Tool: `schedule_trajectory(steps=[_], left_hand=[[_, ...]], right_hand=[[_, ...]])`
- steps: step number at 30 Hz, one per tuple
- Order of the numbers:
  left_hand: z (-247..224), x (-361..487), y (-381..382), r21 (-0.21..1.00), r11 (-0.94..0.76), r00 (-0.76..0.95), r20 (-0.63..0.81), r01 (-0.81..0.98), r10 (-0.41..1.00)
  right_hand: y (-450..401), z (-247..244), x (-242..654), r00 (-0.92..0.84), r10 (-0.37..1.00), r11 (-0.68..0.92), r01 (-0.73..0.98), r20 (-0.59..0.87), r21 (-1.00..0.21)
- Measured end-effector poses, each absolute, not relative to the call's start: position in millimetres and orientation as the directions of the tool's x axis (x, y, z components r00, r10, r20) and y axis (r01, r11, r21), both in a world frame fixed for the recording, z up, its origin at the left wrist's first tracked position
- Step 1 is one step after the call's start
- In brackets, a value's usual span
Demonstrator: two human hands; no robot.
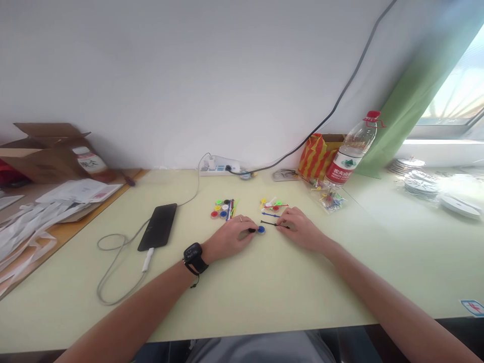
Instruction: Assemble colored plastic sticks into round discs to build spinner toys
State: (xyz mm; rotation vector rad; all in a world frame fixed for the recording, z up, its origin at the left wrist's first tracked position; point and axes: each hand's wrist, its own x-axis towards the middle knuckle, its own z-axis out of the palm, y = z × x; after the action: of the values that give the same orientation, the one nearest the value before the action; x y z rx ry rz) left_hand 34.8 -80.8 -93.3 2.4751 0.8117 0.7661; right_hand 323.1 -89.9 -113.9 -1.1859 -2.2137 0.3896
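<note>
Past forearms point(151, 297), pinches black piece point(251, 230) in left grip point(231, 236), black stick point(268, 223) in right grip point(300, 231), with blue disc point(261, 230) between, likely for reach.

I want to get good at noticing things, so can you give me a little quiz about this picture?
1. Which of these has a white plug in its end?
A) the watch
B) the phone
C) the striped bag

2. True or false: the big bottle has a red cap.

3. Fill in the missing colour: the right hand holds a thin ____ stick.

Key: 1. B; 2. true; 3. black
</note>
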Motion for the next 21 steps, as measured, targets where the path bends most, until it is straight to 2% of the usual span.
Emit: schedule_trajectory(steps=[6, 11, 17, 21], left_hand=[[-85, 36, -89, 0.489, -0.756, 0.746, 0.274, 0.435, 0.606], [-86, 39, -94, 0.418, -0.748, 0.73, 0.243, 0.515, 0.638], [-88, 39, -91, 0.53, -0.698, 0.695, 0.253, 0.482, 0.673], [-87, 40, -91, 0.622, -0.63, 0.652, 0.24, 0.465, 0.719]], right_hand=[[-94, -112, 320, -0.424, 0.847, 0.531, 0.69, 0.321, -0.492], [-94, -114, 322, -0.401, 0.859, 0.509, 0.729, 0.318, -0.458], [-96, -107, 325, -0.454, 0.828, 0.559, 0.707, 0.327, -0.433], [-98, -103, 324, -0.447, 0.83, 0.557, 0.669, 0.332, -0.492]])
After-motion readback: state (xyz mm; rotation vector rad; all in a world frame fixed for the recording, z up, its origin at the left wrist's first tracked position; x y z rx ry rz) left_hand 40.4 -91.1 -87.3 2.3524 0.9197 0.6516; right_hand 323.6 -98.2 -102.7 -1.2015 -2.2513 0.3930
